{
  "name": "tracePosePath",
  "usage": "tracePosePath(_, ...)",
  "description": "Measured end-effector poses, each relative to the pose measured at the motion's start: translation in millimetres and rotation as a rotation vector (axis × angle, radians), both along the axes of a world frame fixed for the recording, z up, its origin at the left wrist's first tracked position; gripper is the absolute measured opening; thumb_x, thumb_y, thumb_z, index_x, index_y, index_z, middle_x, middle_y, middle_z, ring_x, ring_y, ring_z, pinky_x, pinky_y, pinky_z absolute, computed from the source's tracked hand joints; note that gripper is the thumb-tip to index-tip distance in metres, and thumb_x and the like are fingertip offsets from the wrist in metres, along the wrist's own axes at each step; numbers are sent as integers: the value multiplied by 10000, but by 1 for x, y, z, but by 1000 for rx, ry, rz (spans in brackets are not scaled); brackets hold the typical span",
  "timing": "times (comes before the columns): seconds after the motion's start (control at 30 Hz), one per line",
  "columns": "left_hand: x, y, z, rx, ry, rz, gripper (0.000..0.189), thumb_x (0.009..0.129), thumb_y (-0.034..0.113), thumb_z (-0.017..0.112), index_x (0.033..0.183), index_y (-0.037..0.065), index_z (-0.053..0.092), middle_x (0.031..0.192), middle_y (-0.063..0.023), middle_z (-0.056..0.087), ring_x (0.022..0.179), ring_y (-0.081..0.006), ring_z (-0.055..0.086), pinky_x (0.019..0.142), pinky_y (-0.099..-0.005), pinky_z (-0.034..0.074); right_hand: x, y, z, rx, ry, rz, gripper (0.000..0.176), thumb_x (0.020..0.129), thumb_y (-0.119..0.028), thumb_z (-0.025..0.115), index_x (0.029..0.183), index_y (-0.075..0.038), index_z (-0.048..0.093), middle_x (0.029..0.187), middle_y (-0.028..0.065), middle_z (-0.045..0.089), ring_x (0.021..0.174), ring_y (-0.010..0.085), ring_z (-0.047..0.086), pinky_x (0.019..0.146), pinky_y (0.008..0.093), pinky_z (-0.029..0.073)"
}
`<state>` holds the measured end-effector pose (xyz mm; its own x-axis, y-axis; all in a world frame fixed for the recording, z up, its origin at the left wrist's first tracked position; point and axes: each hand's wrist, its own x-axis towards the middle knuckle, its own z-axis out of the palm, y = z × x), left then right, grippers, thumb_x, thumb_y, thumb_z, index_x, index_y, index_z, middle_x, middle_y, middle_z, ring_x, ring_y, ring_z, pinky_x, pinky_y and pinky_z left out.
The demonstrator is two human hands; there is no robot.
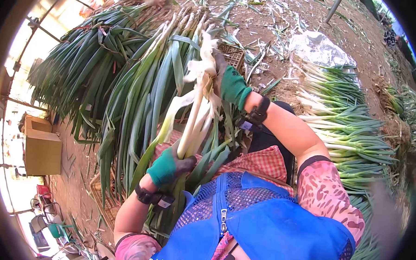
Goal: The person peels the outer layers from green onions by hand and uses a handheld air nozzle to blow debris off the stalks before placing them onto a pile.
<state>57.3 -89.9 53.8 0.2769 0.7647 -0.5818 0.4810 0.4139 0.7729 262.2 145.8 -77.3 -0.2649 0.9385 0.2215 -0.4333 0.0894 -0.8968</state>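
Observation:
My left hand [171, 165], in a green and dark grey glove, is closed around a few long green onions [193, 122] at the lower part of their pale stalks. Higher up, my right hand [231, 82], gloved the same way, is closed at their root end. Torn whitish outer skin [204, 60] hangs loose there, and the right fingertips are partly hidden behind it. The stalks slant across my lap, with green leaves trailing below the left hand. Just beyond lies a heap of untrimmed green onions [145, 85] with long dark leaves.
To my right, pale-stemmed green onions [343, 122] lie in a long row, near a white plastic sheet [318, 46]. A brown plastic crate [232, 56] sits behind my right hand. A cardboard box [42, 146] stands at left. Leaf scraps litter the dirt floor [264, 21].

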Motion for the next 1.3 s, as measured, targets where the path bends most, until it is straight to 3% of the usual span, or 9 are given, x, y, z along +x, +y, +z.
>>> tracePosePath(0.07,-1,4,-6,26,96,-62,343,809,170,683,1107,14,613,853,-50,644,737,-126,609,652,-302,518,15,-22,36,537,-792,-529,238,942,-257,604,1099,-82,644,947,158,706,857,296,700,766,409,560)
tracePosePath(0.17,-3,2,-1,11,-11,1,275,804,175,684,1018,11,634,814,-36,630,704,-130,587,637,-300,493,27,-30,85,805,-742,-638,227,950,-252,576,1056,-71,662,947,193,698,852,335,692,757,425,553)
tracePosePath(0.3,-15,-20,10,19,-163,50,331,808,188,718,1072,5,640,839,-30,629,728,-130,580,664,-295,487,153,92,29,281,-1334,-964,304,974,-197,475,889,-18,706,795,221,690,736,382,689,599,470,535)
tracePosePath(0.43,-33,-43,6,-117,-135,176,400,810,195,728,1146,-1,634,863,-39,634,766,-142,583,708,-306,485,257,106,50,-138,-1245,-1375,374,901,-367,551,915,-39,729,907,239,706,880,391,695,738,478,552)
tracePosePath(0.63,-40,1,31,-131,-82,228,315,804,225,678,1024,-1,663,847,-38,633,717,-140,588,643,-292,483,277,38,62,-84,-1242,-988,231,931,-168,578,1079,-16,670,972,173,722,868,303,689,776,376,539)
tracePosePath(0.73,-48,12,29,-40,-144,248,305,810,227,637,1015,2,656,829,-42,620,712,-146,591,629,-294,485,273,36,-14,-124,-381,-701,247,943,-81,548,1168,-37,640,1077,99,696,935,231,660,816,360,542)
tracePosePath(0.83,-47,17,42,14,-125,251,290,806,218,617,1004,9,651,825,-47,620,711,-152,596,625,-296,490,273,36,-39,-71,-579,-713,239,950,-73,544,1172,-47,628,1064,83,684,927,202,639,846,330,532)
tracePosePath(1.03,-61,12,55,26,-85,253,359,806,261,671,1035,-14,674,893,-77,685,812,-179,640,748,-316,522,337,-3,71,-386,-2334,-819,362,986,-209,488,1321,-135,605,1319,66,635,1174,182,627,905,358,517)
tracePosePath(1.3,-63,7,45,-7,-80,193,395,785,254,671,1070,-19,664,910,-76,683,821,-176,639,756,-322,525,545,-113,22,-573,-2571,-889,299,976,-223,501,1202,-122,670,1166,77,700,1013,212,685,839,368,528)
